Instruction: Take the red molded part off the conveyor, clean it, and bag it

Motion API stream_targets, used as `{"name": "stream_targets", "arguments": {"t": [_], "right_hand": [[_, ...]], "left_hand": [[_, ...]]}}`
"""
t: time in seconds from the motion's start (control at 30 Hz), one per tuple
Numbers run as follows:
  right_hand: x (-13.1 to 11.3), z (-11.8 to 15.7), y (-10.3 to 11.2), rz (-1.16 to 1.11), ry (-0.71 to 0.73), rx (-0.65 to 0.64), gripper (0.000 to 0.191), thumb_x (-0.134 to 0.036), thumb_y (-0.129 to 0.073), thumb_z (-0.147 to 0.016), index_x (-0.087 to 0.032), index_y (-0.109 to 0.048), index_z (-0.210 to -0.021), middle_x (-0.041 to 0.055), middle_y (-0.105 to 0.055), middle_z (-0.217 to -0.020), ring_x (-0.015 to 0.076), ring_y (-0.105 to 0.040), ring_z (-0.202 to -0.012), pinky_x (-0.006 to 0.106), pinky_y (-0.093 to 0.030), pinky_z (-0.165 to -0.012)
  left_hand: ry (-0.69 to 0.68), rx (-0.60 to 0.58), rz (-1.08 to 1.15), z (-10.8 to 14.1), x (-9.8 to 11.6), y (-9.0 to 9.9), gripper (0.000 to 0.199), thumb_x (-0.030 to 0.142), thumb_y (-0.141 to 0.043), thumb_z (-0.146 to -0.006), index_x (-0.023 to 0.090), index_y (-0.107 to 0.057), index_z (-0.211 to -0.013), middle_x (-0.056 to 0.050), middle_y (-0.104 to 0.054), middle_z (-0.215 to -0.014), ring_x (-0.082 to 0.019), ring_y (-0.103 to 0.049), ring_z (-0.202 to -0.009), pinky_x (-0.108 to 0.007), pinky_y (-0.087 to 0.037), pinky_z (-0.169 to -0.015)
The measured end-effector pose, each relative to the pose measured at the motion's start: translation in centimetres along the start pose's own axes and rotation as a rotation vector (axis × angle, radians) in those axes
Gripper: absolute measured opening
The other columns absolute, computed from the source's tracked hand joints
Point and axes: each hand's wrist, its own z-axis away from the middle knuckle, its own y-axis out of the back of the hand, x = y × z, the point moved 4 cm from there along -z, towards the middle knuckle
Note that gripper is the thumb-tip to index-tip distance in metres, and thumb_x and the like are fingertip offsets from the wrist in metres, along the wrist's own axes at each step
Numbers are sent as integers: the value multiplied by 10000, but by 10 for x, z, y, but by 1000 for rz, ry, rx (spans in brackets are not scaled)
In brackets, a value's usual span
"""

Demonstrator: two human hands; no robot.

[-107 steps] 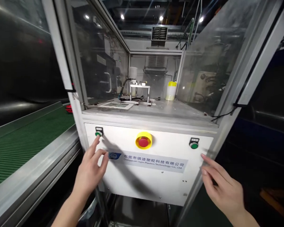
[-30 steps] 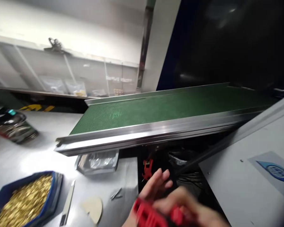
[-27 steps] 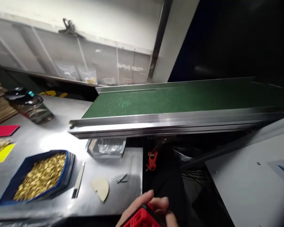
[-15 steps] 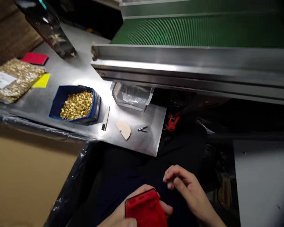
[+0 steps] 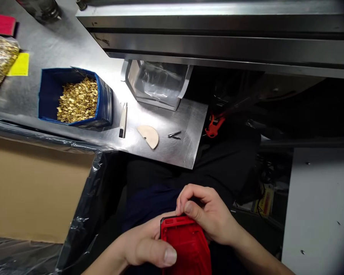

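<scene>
A red phone case [image 5: 186, 244] with a black outer edge lies tilted in my left hand [image 5: 149, 244], its hollow inside facing up. The left thumb rests over the near side of the case, while the other fingers are hidden behind it. My right hand [image 5: 209, 214] is at the upper edge of the case, fingers curled and thumb bent in against that edge. Whether a small piece sits between its fingertips cannot be made out. Both hands are low in the view, above my dark-clothed lap.
On the metal table [image 5: 172, 156] are a blue bin [image 5: 103, 103] of small gold-coloured pieces, a utility knife [image 5: 123, 120], a beige half-disc [image 5: 149, 136], a small dark tool [image 5: 174, 135] and a clear-bagged tray [image 5: 157, 82]. A metal rail [image 5: 203, 46] crosses behind. A cardboard box [image 5: 37, 191] stands left.
My right hand has moved left and down onto the upper edge of the case. The left hand has shifted slightly right with the case. The view has tilted down, so the green belt is out of sight.
</scene>
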Motion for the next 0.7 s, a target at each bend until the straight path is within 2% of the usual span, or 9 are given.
{"name": "stream_targets", "arguments": {"t": [0.17,0.27,0.4,0.6,0.7], "right_hand": [[7,5,1,-31,-47,147,356,-495,-675,-959,-195,-591,-786,-26,-550,-723,112,-478,-659,251,-390,-630],[7,5,-1,-56,-32,171,362,-496,-621,-995,-190,-618,-802,-8,-598,-744,123,-538,-685,251,-426,-651],[5,6,-3,-99,23,141,403,-478,-523,-1051,-182,-690,-834,42,-698,-816,163,-648,-774,285,-502,-740],[10,12,2,-21,40,330,428,-488,-496,-1062,-204,-531,-743,-20,-510,-710,115,-479,-667,251,-400,-633],[12,13,-1,-108,22,284,401,-488,-478,-1067,-202,-621,-827,7,-601,-776,133,-566,-723,258,-453,-678]], "left_hand": [[6,5,-7,-3,7,-3,625,498,-792,-763,153,-627,-1258,-65,-602,-1006,-179,-515,-828,-271,-449,-769],[33,19,-30,-3,11,-4,547,498,-765,-793,148,-651,-1198,-44,-582,-938,-175,-495,-818,-282,-442,-791],[53,53,-75,-3,13,-4,506,515,-745,-800,131,-671,-1121,-42,-560,-899,-185,-492,-817,-266,-433,-737],[35,53,-137,-8,19,-7,596,519,-717,-803,167,-628,-1275,-69,-630,-988,-228,-546,-866,-321,-476,-788],[30,28,-168,-9,20,-8,553,528,-695,-826,147,-662,-1225,-71,-610,-964,-229,-531,-875,-325,-465,-796]]}}
